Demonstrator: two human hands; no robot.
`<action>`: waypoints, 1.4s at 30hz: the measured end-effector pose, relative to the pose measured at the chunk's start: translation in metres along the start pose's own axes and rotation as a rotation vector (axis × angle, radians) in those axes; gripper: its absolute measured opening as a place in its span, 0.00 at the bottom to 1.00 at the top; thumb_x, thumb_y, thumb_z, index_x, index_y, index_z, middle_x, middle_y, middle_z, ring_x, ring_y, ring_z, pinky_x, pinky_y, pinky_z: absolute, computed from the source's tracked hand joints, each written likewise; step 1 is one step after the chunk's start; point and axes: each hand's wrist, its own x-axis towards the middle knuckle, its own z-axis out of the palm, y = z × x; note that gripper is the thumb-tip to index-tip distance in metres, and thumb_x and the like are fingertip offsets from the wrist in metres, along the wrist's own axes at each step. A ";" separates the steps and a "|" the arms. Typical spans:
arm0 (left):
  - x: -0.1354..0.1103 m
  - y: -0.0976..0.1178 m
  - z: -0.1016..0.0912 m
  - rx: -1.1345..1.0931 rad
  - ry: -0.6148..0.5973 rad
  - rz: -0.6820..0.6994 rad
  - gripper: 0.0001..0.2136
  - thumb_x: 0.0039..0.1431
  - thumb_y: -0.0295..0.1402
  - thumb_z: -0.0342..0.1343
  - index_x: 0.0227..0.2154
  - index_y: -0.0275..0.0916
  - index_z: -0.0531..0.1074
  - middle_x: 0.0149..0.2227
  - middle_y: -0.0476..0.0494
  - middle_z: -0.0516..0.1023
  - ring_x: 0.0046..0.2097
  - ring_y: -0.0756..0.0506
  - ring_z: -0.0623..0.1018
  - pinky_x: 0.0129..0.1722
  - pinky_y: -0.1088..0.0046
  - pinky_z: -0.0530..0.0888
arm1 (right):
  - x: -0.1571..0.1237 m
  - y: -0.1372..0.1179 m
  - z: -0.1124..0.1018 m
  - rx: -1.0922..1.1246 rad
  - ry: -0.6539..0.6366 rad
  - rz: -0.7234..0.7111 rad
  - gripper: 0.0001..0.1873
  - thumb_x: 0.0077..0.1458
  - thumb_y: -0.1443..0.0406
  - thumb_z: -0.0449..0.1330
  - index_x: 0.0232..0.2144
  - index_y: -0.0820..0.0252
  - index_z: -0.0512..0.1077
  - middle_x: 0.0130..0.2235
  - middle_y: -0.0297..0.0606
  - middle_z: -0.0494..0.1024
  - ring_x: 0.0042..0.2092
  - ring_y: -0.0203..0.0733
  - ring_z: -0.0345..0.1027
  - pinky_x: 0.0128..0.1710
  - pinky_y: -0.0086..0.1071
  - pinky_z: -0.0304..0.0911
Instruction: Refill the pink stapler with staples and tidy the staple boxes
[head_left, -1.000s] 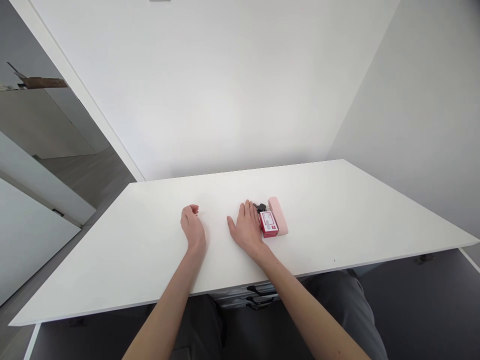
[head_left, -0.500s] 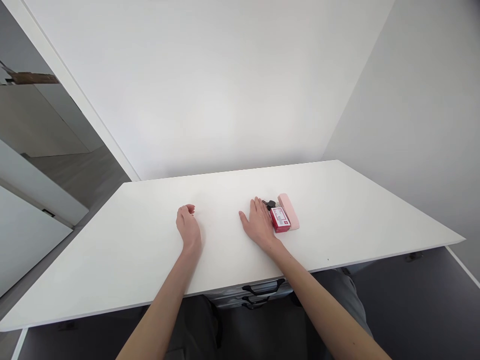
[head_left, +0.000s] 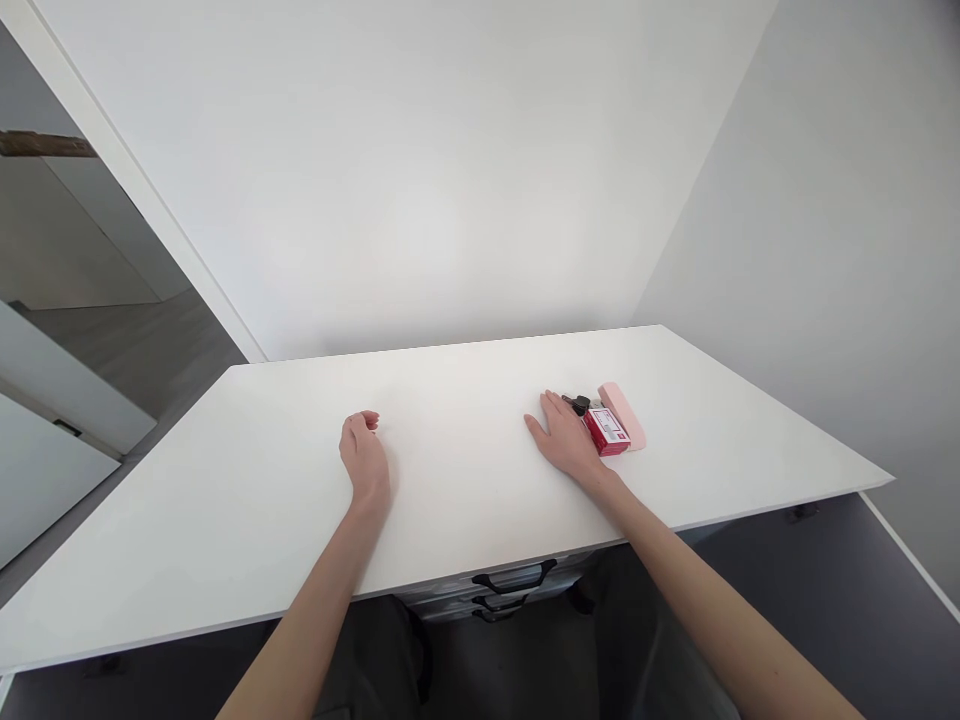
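My left hand (head_left: 363, 460) rests on the white table (head_left: 465, 470), fingers loosely curled, holding nothing. Flat on the table to the right lies my right hand (head_left: 566, 437), its fingers spread and its far edge touching a small red box (head_left: 607, 432). A pink case (head_left: 622, 415) lies against the box's right side. A small black object (head_left: 579, 403), perhaps a key, sits just beyond my right fingertips.
White walls (head_left: 420, 180) close the table's far and right sides. Drawers with black handles (head_left: 517, 580) sit under the near edge. To the left is a doorway with grey floor (head_left: 150, 350).
My right hand has slid to the right across the table, pushing the red box, pink case and black object along. The left hand has stayed put. The view has shifted slightly.
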 end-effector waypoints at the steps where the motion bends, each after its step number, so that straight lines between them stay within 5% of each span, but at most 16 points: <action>1: 0.000 0.000 0.000 0.000 0.000 0.001 0.12 0.64 0.36 0.45 0.30 0.42 0.71 0.40 0.47 0.74 0.45 0.44 0.72 0.49 0.65 0.67 | 0.000 0.005 -0.002 0.001 0.001 -0.002 0.36 0.70 0.53 0.46 0.69 0.73 0.56 0.72 0.55 0.55 0.74 0.53 0.44 0.72 0.46 0.43; 13: 0.000 -0.001 -0.002 0.027 -0.014 0.006 0.12 0.64 0.36 0.45 0.31 0.42 0.71 0.41 0.46 0.73 0.45 0.44 0.71 0.49 0.65 0.67 | 0.008 0.036 -0.013 -0.033 0.026 0.079 0.37 0.70 0.52 0.45 0.70 0.73 0.55 0.73 0.54 0.55 0.74 0.54 0.44 0.71 0.45 0.44; 28: 0.002 -0.001 0.001 0.064 -0.028 0.018 0.12 0.65 0.36 0.45 0.32 0.42 0.72 0.42 0.45 0.74 0.43 0.44 0.72 0.49 0.65 0.68 | 0.015 0.026 -0.005 -0.103 0.075 0.211 0.36 0.69 0.54 0.43 0.67 0.79 0.57 0.74 0.62 0.47 0.75 0.60 0.38 0.71 0.50 0.39; 42: -0.006 0.010 0.002 0.158 -0.143 0.021 0.11 0.65 0.36 0.47 0.32 0.42 0.73 0.45 0.45 0.78 0.50 0.41 0.74 0.49 0.63 0.68 | 0.000 0.027 -0.014 -0.101 -0.027 0.014 0.33 0.71 0.57 0.43 0.69 0.74 0.57 0.74 0.53 0.51 0.75 0.49 0.39 0.73 0.41 0.36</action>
